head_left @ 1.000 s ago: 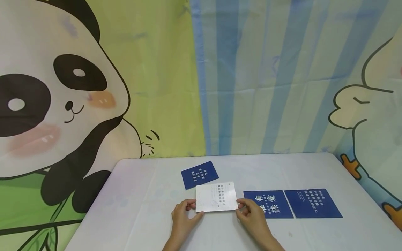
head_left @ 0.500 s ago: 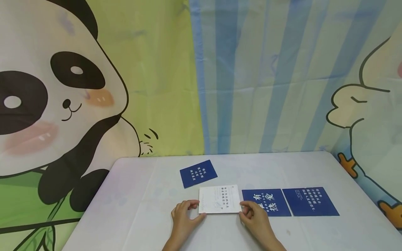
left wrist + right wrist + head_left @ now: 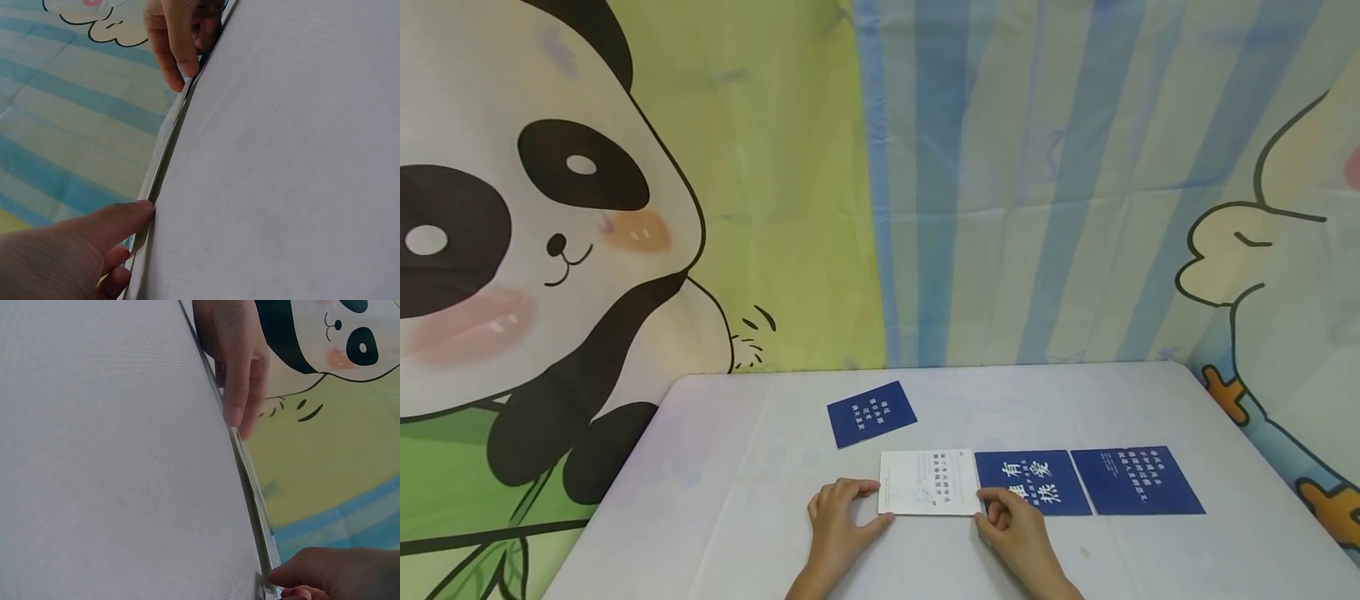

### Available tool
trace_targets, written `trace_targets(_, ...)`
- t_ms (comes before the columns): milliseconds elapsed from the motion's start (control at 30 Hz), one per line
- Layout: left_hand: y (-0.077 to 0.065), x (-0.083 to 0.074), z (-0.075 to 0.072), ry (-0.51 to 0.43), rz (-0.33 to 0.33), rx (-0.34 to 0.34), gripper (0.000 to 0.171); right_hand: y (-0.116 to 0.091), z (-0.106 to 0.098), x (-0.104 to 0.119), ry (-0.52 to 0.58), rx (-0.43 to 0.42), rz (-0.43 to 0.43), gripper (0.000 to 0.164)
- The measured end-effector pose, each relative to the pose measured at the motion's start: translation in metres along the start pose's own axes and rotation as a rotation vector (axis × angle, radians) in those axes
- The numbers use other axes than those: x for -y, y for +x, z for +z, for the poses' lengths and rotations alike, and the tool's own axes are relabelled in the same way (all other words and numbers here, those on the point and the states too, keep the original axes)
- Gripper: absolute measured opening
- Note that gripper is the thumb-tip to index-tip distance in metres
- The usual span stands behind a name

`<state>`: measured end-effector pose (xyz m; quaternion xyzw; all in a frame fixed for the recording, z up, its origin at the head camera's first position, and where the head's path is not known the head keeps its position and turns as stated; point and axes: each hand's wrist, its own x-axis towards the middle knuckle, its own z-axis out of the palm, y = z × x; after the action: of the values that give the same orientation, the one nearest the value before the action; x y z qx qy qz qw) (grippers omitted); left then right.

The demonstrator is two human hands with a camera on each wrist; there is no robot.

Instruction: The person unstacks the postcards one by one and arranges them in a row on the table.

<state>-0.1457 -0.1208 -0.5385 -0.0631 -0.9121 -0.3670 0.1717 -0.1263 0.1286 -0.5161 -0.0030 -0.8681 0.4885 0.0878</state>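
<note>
A white card [image 3: 910,483] with dark printed characters lies nearly flat on the white table, in the middle of the head view. My left hand [image 3: 841,523] pinches its left end, thumb at the near corner. At the right end, my right hand [image 3: 1021,533] holds it between thumb and fingers. A blue card [image 3: 1067,483] with large white characters is right beside it, partly covered by the right hand. In both wrist views the card shows only as a thin edge [image 3: 164,159], with one hand at each end.
Another blue card [image 3: 1138,481] lies to the right, close to the first. Behind the white card, a tilted blue card [image 3: 871,414] rests on the table [image 3: 760,533]. A printed curtain [image 3: 805,208] with a panda hangs behind the table.
Both hands have brought the white card nearer and slightly to the right, away from the tilted blue card and up beside the row of blue cards. The view has shifted slightly.
</note>
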Motion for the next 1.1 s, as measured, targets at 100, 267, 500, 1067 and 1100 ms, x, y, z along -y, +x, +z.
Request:
trace_targets(100, -0.0005, -0.0008, -0.0010, -0.005, -0.005, 0.014, 0.040, -0.0007, 0.0000, -0.0012, -0.005, -0.001, 0.000, 0.027)
trace_targets(267, -0.0007, -0.0017, -0.0004, -0.005, -0.051, 0.061, 0.038, -0.0016, -0.0009, -0.0030, -0.033, -0.006, 0.007, 0.020)
trace_targets(500, 0.0003, -0.0037, -0.0003, -0.009, -0.061, 0.068, 0.038, -0.0003, -0.0001, -0.0032, -0.029, -0.011, 0.005, 0.021)
trace_targets(1067, 0.0021, -0.0056, -0.0029, -0.014, -0.109, 0.108, 0.033, -0.0012, 0.0019, -0.0031, -0.003, -0.016, -0.032, 0.019)
trace_targets(1100, 0.0021, -0.0057, -0.0029, -0.016, -0.107, 0.102, 0.031, -0.0017, 0.0022, -0.0034, 0.000, -0.025, -0.053, 0.020)
